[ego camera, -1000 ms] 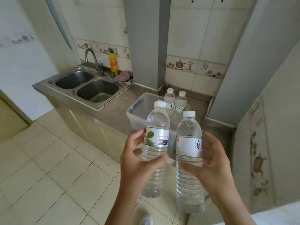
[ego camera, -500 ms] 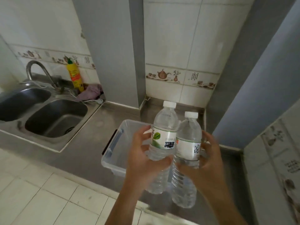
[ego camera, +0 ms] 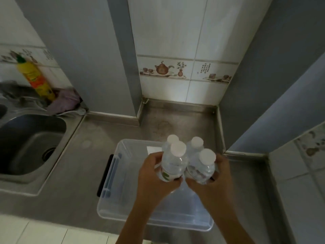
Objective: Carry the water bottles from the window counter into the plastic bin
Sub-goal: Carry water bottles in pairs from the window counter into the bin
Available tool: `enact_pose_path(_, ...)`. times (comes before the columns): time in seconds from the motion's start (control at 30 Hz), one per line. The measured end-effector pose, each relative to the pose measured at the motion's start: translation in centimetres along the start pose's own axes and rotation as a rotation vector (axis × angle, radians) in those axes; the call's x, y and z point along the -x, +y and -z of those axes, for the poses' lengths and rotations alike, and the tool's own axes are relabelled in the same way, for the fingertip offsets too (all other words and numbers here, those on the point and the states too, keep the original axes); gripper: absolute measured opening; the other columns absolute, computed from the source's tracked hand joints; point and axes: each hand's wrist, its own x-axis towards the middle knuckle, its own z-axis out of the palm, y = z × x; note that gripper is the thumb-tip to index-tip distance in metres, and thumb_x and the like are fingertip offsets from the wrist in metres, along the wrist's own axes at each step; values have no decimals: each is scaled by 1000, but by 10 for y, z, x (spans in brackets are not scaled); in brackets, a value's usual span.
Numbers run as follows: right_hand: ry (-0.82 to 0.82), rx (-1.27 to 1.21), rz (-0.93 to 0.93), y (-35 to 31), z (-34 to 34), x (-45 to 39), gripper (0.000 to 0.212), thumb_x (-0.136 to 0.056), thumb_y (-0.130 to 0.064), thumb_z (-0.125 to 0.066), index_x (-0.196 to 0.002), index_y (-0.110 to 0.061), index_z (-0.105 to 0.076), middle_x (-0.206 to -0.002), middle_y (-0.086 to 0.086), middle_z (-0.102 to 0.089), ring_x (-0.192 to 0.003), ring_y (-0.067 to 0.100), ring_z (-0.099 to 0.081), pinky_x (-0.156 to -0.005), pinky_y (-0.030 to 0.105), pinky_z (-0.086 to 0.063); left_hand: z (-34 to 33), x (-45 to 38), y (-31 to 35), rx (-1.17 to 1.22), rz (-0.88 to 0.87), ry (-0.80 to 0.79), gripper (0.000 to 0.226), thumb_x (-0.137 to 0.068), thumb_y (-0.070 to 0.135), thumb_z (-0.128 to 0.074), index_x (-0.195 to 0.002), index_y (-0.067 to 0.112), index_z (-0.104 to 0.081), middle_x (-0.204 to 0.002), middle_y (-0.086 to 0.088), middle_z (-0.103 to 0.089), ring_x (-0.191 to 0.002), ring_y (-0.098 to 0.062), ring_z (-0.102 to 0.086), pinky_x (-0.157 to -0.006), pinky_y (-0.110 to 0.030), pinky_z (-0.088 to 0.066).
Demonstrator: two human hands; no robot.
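Note:
I look almost straight down into a clear plastic bin (ego camera: 112, 175) on the steel counter. My left hand (ego camera: 154, 178) grips a clear water bottle with a green-marked label (ego camera: 173, 164), and my right hand (ego camera: 211, 182) grips a second water bottle (ego camera: 202, 169). Both are upright, white caps up, side by side over the bin's right half. Just behind them two more white-capped bottles (ego camera: 173, 139) (ego camera: 197, 142) stand in the bin's far right corner. The held bottles' lower ends are hidden by my hands.
A steel sink (ego camera: 29, 147) lies to the left, with a yellow detergent bottle (ego camera: 37, 80) and a purple cloth (ego camera: 65, 101) behind it. Grey pillars and tiled walls enclose the counter (ego camera: 175, 120) at the back and right. Floor tiles show at the bottom left.
I have stepped up to the counter and the view has tipped downward. Both hands have carried their bottles forward and down, from in front of the bin to over its right half.

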Motion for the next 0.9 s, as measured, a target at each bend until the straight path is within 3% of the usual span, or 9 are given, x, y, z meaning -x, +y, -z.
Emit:
enact_pose_path(0.03, 8, 66, -101, -1, -16, -3, 49, -77, -28, -78, -108, -53, -50, -100, -29, -64, -91, -11, -62, -77, 12, -52, -1, 1, -6, -29, -5, 10, 74, -46, 35, -96, -101, 46, -49, -102, 26, -60, -95, 8, -62, -77, -10, -50)
enact_pose_path(0.07, 425, 171, -40, 0, -25, -8, 64, -67, -18, -85, -109, -49, -49, -101, -24, -63, -91, -8, -62, -76, 15, -54, -2, 1, -11, -42, -4, 16, 70, -45, 42, -93, -99, 47, -49, -100, 26, -59, -94, 4, -62, -77, -13, -49)
enact_pose_path(0.1, 681, 302, 24, 14, -33, 0, 70, -60, -10, -89, -109, -43, -51, -101, -20, -64, -91, -4, -64, -76, 18, -54, -4, 2, -17, -30, 14, 12, 67, -44, 47, -89, -98, 47, -50, -100, 24, -60, -93, 2, -62, -78, -17, -50)
enact_pose_path(0.17, 813, 338, 76, 28, -43, 1, 73, -53, -4, -91, -105, -36, -52, -101, -14, -65, -94, 3, -64, -80, 24, -54, -10, 4, -27, 13, 58, -1, 65, -45, 47, -88, -99, 45, -53, -101, 17, -65, -95, -3, -65, -79, -26, -57)
enact_pose_path(0.43, 844, 523, 31, 44, -40, -6, 78, -52, -19, -92, -107, -46, -44, -100, -39, -58, -95, -14, -57, -69, 10, -46, -21, 6, -46, 108, 136, -68, 76, -43, 32, -92, -104, 44, -49, -109, 7, -60, -100, -6, -61, -82, -21, -56)
enact_pose_path(0.6, 843, 602, 40, 42, -42, -6, 77, -54, -28, -92, -105, -47, -38, -94, -33, -54, -83, -12, -57, -60, 0, -42, -20, 5, -46, 113, 110, -111, 74, -44, 31, -91, -103, 35, -47, -104, 3, -58, -95, -2, -58, -78, -10, -48)
enact_pose_path(0.7, 792, 710, 65, 40, -44, -5, 80, -55, -28, -92, -113, -35, -36, -99, -18, -58, -82, 2, -60, -62, 0, -39, -18, 7, -43, 90, 68, -101, 75, -46, 35, -90, -107, 36, -47, -107, 6, -58, -100, -8, -59, -84, -19, -50)
enact_pose_path(0.8, 780, 881, 150, 34, -46, -2, 69, -58, -27, -90, -115, -15, -53, -104, 6, -67, -93, 11, -60, -76, 7, -38, -17, 9, -36, 40, -8, -77, 75, -51, 28, -95, -113, 23, -53, -109, -1, -62, -105, -23, -60, -91, -42, -53)
enact_pose_path(0.9, 821, 964, 194, 23, -49, 9, 64, -60, -25, -90, -115, -11, -60, -108, 8, -70, -98, 9, -58, -80, 17, -45, -13, 13, -20, -13, -142, -38, 74, -59, 25, -94, -119, 25, -50, -117, 2, -60, -112, -20, -57, -98, -33, -49)
